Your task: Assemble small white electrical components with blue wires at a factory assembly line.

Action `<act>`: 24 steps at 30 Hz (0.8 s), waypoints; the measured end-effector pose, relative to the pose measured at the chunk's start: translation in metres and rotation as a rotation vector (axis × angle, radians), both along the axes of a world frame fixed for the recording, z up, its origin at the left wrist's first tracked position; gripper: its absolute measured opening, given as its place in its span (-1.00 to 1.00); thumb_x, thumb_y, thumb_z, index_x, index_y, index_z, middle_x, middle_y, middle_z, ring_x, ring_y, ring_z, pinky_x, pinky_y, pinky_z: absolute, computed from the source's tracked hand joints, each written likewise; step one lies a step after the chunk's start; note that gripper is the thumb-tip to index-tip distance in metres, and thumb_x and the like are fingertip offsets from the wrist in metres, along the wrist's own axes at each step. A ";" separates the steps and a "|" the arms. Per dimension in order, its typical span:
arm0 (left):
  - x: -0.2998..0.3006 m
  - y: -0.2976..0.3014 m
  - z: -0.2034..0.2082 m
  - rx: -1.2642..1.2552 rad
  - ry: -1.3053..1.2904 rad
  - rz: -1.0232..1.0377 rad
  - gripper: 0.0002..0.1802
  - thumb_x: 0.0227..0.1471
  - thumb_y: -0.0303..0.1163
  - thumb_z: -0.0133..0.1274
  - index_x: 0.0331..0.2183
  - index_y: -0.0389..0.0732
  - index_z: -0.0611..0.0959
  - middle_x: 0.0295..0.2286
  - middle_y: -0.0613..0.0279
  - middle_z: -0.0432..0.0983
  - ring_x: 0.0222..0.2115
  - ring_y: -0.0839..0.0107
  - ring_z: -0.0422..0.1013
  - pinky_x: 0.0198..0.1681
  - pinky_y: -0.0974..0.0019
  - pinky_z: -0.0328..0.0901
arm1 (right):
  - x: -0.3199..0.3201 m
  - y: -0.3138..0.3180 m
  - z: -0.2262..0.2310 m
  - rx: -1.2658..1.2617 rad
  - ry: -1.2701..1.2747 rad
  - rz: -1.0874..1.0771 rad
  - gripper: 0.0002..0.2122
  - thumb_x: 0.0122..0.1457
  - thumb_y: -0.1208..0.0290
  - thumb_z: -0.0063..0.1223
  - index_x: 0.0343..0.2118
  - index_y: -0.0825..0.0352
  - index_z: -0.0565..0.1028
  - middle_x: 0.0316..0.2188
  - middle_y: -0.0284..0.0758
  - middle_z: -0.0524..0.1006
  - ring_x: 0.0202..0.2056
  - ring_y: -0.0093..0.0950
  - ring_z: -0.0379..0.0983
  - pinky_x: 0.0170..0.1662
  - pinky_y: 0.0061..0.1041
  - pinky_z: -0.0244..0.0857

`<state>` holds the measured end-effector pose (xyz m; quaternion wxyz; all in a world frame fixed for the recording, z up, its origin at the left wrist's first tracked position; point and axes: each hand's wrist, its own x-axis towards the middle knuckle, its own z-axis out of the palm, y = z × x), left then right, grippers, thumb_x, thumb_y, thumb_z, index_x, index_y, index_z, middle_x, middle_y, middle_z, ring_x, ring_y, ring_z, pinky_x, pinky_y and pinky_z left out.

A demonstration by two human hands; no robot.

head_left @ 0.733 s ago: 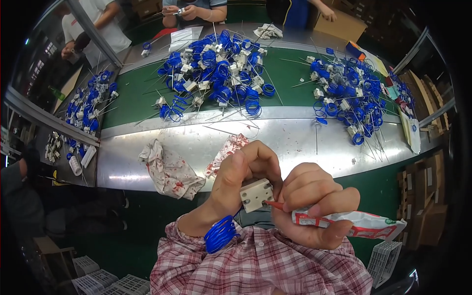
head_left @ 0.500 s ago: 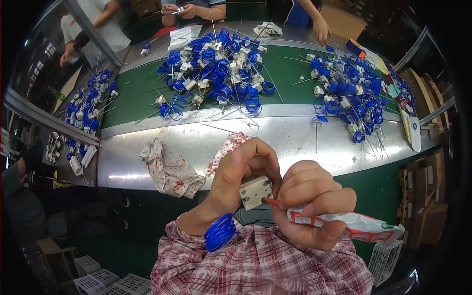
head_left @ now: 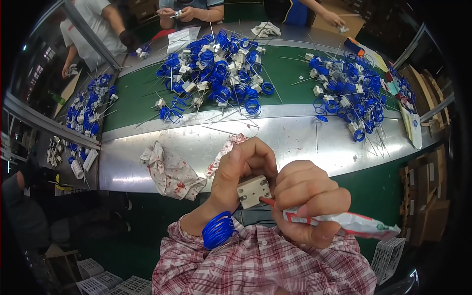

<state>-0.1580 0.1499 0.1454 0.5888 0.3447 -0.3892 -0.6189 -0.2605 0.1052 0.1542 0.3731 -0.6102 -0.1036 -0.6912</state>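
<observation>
Cream block (head_left: 251,191) sits gripped in the left hand (head_left: 232,172); at its three o'clock, the right hand (head_left: 307,196) grips a squeeze tube (head_left: 356,224), red nozzle (head_left: 268,201) meeting the block toward five o'clock.

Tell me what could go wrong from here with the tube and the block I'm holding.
Squeezing too hard: the right hand wraps the creased white-and-red tube, so its pointed red nozzle might spill excess onto the beige rectangular block.
Slipping: the left hand holds the block in the air, so it could tip and the nozzle might skid across it.
Snagging: the coiled blue wire sits close to the red-and-white plaid sleeve and might catch on it.
</observation>
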 end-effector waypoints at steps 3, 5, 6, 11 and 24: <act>-0.002 -0.003 0.002 0.014 -0.007 -0.008 -0.31 -0.03 0.24 -0.48 -0.40 -0.26 0.37 -0.54 0.24 0.35 -0.53 0.55 0.31 -0.45 0.53 0.17 | -0.001 -0.004 0.004 0.016 0.011 0.040 -0.69 0.16 0.17 -0.42 -0.57 0.31 0.18 -0.87 -0.32 0.28 -0.91 -0.53 0.08 -0.80 -0.56 0.04; -0.003 -0.004 0.003 0.025 -0.008 -0.015 -0.31 -0.03 0.23 -0.48 -0.39 -0.26 0.37 -0.54 0.23 0.36 -0.53 0.55 0.31 -0.45 0.53 0.17 | -0.002 -0.004 0.005 0.083 -0.010 0.096 -0.65 0.13 0.19 -0.35 -0.67 0.34 0.20 -0.83 -0.28 0.30 -0.89 -0.53 0.08 -0.81 -0.57 -0.01; -0.002 -0.005 0.004 0.018 -0.021 -0.014 -0.31 -0.03 0.23 -0.48 -0.39 -0.26 0.37 -0.54 0.23 0.36 -0.53 0.56 0.31 -0.45 0.53 0.17 | -0.002 -0.004 0.005 0.150 -0.031 0.155 -0.61 0.10 0.20 -0.28 -0.76 0.37 0.22 -0.80 -0.24 0.33 -0.87 -0.53 0.08 -0.82 -0.58 -0.05; 0.003 -0.011 0.005 0.001 -0.018 -0.002 -0.32 -0.03 0.23 -0.47 -0.40 -0.26 0.37 -0.55 0.23 0.36 -0.52 0.56 0.31 -0.45 0.52 0.17 | 0.003 -0.013 0.009 0.059 0.018 0.083 -0.67 0.13 0.20 -0.33 -0.66 0.34 0.20 -0.83 -0.28 0.31 -0.88 -0.52 0.10 -0.78 -0.57 0.01; -0.011 -0.084 -0.011 0.094 0.043 -0.083 -0.38 0.00 0.18 -0.46 -0.39 -0.25 0.34 -0.57 0.20 0.39 -0.63 0.51 0.32 -0.61 0.53 0.18 | -0.016 -0.062 -0.007 0.260 -0.006 -0.232 -0.70 0.14 0.15 -0.48 -0.57 0.28 0.13 -0.84 -0.35 0.25 -0.81 -0.50 0.13 -0.62 -0.53 0.11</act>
